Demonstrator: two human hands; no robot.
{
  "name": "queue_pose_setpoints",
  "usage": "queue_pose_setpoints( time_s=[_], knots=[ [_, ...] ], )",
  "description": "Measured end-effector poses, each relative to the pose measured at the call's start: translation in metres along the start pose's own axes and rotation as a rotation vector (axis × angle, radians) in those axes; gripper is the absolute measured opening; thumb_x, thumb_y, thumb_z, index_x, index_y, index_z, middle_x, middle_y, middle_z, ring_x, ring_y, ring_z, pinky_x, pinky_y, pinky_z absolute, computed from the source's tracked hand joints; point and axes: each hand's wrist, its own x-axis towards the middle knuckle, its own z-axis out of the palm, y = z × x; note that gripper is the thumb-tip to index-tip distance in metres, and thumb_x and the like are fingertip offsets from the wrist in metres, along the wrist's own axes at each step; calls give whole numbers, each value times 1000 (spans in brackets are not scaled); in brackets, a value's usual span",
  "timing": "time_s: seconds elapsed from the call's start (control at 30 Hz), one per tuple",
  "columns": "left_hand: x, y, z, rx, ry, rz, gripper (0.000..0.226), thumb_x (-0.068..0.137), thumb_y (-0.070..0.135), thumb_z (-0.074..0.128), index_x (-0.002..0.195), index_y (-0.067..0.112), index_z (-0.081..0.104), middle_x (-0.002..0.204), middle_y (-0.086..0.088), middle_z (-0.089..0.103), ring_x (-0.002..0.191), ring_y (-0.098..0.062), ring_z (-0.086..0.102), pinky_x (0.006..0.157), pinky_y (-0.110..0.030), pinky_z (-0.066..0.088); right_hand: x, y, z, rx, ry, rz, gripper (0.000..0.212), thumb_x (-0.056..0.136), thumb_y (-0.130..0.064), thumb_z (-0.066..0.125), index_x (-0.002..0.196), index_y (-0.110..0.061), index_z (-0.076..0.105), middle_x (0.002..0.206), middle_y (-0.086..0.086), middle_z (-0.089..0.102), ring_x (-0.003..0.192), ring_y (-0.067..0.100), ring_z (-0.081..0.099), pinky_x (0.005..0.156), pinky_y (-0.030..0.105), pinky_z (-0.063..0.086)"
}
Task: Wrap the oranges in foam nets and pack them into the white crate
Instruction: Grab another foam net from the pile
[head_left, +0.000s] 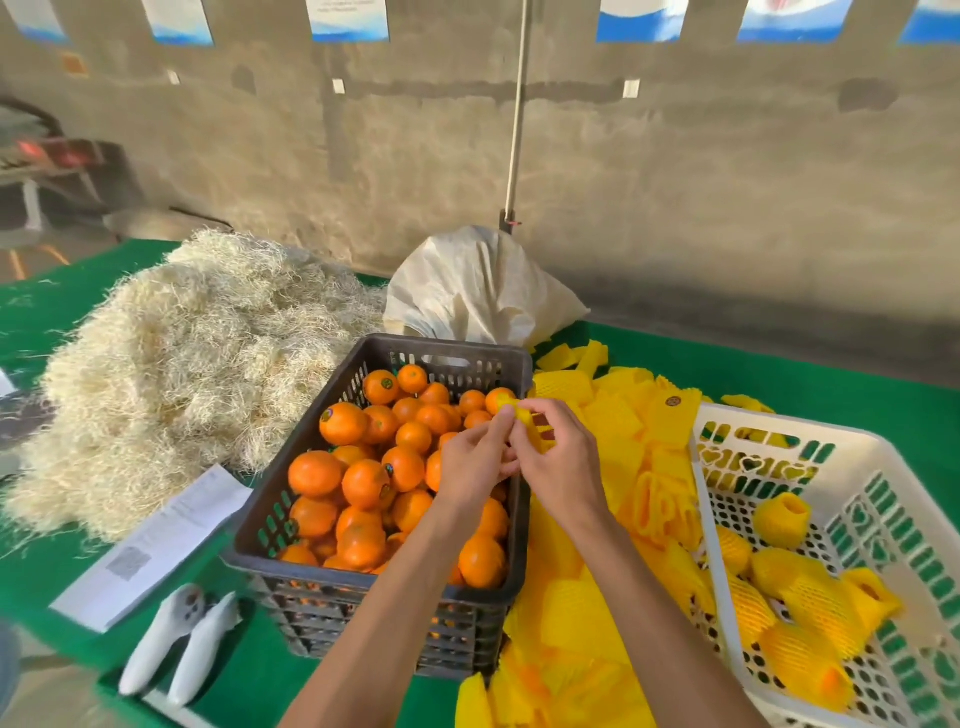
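Observation:
A dark plastic crate (291, 564) in the middle of the green table holds several bare oranges (366, 483). Above its right side my left hand (472, 462) and my right hand (558, 460) together pinch one yellow foam net (527, 423); no orange is in either hand. A heap of loose yellow foam nets (613, 415) lies between the two crates. The white crate (779, 436) stands at the right and holds several oranges wrapped in yellow nets (782, 512).
A big pile of pale straw-like wood wool (187, 364) covers the left of the table. A white sack (478, 286) stands behind the dark crate. A printed paper sheet (156, 545) and two white handheld devices (176, 644) lie at the front left.

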Motion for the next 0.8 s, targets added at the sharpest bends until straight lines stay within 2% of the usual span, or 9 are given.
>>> queue_pose_setpoints(
  time_s=[0.1, 0.23, 0.37, 0.47, 0.53, 0.6, 0.67, 0.73, 0.8],
  knots=[
    [-5, 4, -21, -15, 63, 58, 24, 100, 29, 68, 85, 20, 84, 78, 2, 78, 76, -8, 75, 62, -21, 57, -5, -8, 16, 130, -51, 9, 17, 97, -32, 64, 109, -22, 70, 109, -10, 67, 104, 6, 64, 85, 28, 57],
    [-11, 8, -52, 49, 110, 116, 16, 99, 20, 70, 102, 12, 83, 97, -2, 81, 97, -15, 77, 81, -29, 63, -10, -18, 40, 201, -59, 90, 14, 95, -37, 69, 100, -25, 70, 101, -14, 68, 98, 2, 65, 80, 24, 58],
    [-15, 10, -81, 132, 208, 146, 14, 97, 16, 70, 99, 11, 82, 93, -1, 80, 93, -14, 76, 74, -24, 62, -13, -26, 61, 117, -184, 145, 20, 94, -35, 69, 114, -30, 69, 89, -16, 69, 77, 3, 65, 59, 11, 48],
    [-14, 7, -105, 268, 303, 150, 13, 96, 21, 68, 91, 18, 80, 83, 0, 78, 80, -21, 75, 70, -37, 63, -17, -26, 75, 13, -246, 194, 24, 95, -30, 67, 116, -20, 72, 90, -5, 71, 71, 4, 58, 53, 8, 38],
    [-12, 3, -121, 429, 301, 191, 12, 98, 23, 66, 97, 18, 77, 88, -1, 76, 83, -26, 70, 69, -39, 56, -21, -25, 82, 8, -243, 220, 20, 95, -30, 67, 110, -17, 72, 88, -2, 71, 73, 7, 59, 52, 8, 37],
    [-5, -2, -136, 718, 270, 218, 26, 100, 24, 63, 121, 11, 70, 121, -9, 70, 114, -29, 63, 91, -42, 52, -23, -27, 85, -44, -234, 230, 20, 94, -29, 66, 107, -14, 70, 84, -2, 67, 73, 11, 58, 51, 12, 35],
    [2, -9, -148, 1108, 207, 134, 50, 99, 28, 62, 145, 9, 52, 147, -13, 52, 136, -36, 44, 109, -47, 40, -23, -29, 87, -94, -223, 243, 24, 93, -29, 66, 112, -13, 67, 92, 2, 68, 81, 18, 61, 60, 20, 36],
    [6, -12, -154, 1419, 128, 14, 63, 98, 30, 63, 152, 11, 39, 155, -10, 45, 145, -38, 30, 113, -47, 36, -23, -31, 88, -106, -215, 239, 24, 93, -27, 66, 114, -15, 65, 98, 4, 68, 88, 21, 61, 68, 26, 38],
    [9, -14, -154, 1565, 111, -6, 57, 98, 26, 61, 149, 11, 40, 152, -9, 48, 148, -37, 25, 113, -45, 35, -23, -32, 88, -115, -218, 238, 23, 93, -26, 66, 115, -17, 64, 100, 3, 67, 91, 21, 61, 70, 26, 38]
  ],
)
